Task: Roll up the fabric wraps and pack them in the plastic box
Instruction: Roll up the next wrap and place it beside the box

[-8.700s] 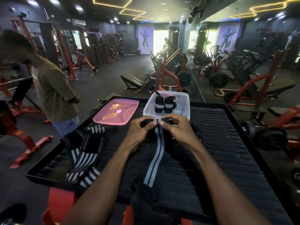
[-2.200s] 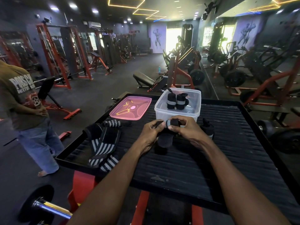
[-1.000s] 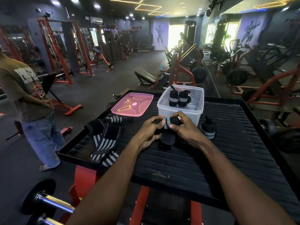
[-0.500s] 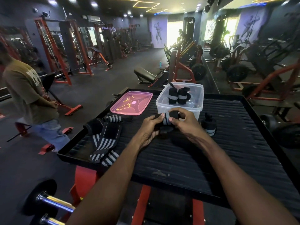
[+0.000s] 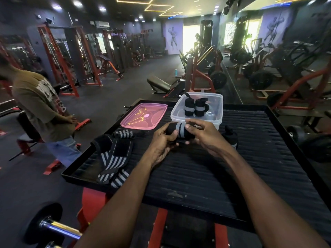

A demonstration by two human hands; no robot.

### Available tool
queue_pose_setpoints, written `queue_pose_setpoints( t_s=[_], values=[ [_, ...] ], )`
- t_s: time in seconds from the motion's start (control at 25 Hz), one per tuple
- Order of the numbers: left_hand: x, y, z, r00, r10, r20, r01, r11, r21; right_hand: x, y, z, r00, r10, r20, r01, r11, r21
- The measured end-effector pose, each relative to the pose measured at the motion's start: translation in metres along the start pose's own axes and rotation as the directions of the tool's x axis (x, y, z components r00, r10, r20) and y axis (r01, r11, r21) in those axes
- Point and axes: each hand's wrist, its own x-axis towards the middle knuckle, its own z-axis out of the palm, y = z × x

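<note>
A black fabric wrap with a grey stripe [image 5: 179,131], rolled into a tight cylinder, lies sideways between my two hands just in front of the clear plastic box [image 5: 217,106]. My left hand [image 5: 162,142] grips its left end and my right hand [image 5: 203,134] closes over its right end. Two rolled wraps [image 5: 194,106] stand upright inside the box. Another rolled wrap [image 5: 231,137] sits on the black ribbed platform [image 5: 197,172] right of my right hand, partly hidden. Unrolled black-and-white striped wraps [image 5: 113,156] lie in a heap at the platform's left.
The pink box lid [image 5: 144,116] lies flat left of the box. A person in a brown shirt [image 5: 41,108] stands left of the platform. A barbell [image 5: 53,228] lies at lower left, and gym machines fill the floor behind.
The long wrap that lay stretched towards me has been rolled up completely; its loose black tail is gone and the roll now lies sideways in both hands. The person at left has turned.
</note>
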Motion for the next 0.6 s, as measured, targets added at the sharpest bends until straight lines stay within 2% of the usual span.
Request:
queue_pose_setpoints(
  t_s=[0.16, 0.28, 0.4, 0.6],
  values=[
    [0.001, 0.003, 0.001, 0.998, 0.054, 0.027, -0.048, 0.981, -0.190, -0.002, -0.002, 0.004, 0.994, -0.103, -0.041, 0.100, 0.992, -0.071],
    [0.005, 0.003, 0.005, 0.992, 0.091, -0.083, -0.108, 0.966, -0.234, -0.003, -0.004, 0.007, 0.986, -0.159, -0.053, 0.157, 0.987, -0.031],
    [0.011, 0.006, 0.008, 0.978, 0.106, -0.180, -0.131, 0.982, -0.135, -0.003, -0.005, 0.007, 0.988, -0.148, -0.037, 0.145, 0.987, -0.076],
    [0.017, 0.017, 0.004, 0.992, 0.124, -0.031, -0.118, 0.981, 0.151, -0.013, -0.016, 0.009, 0.992, -0.126, 0.024, 0.129, 0.974, -0.188]
  ],
)
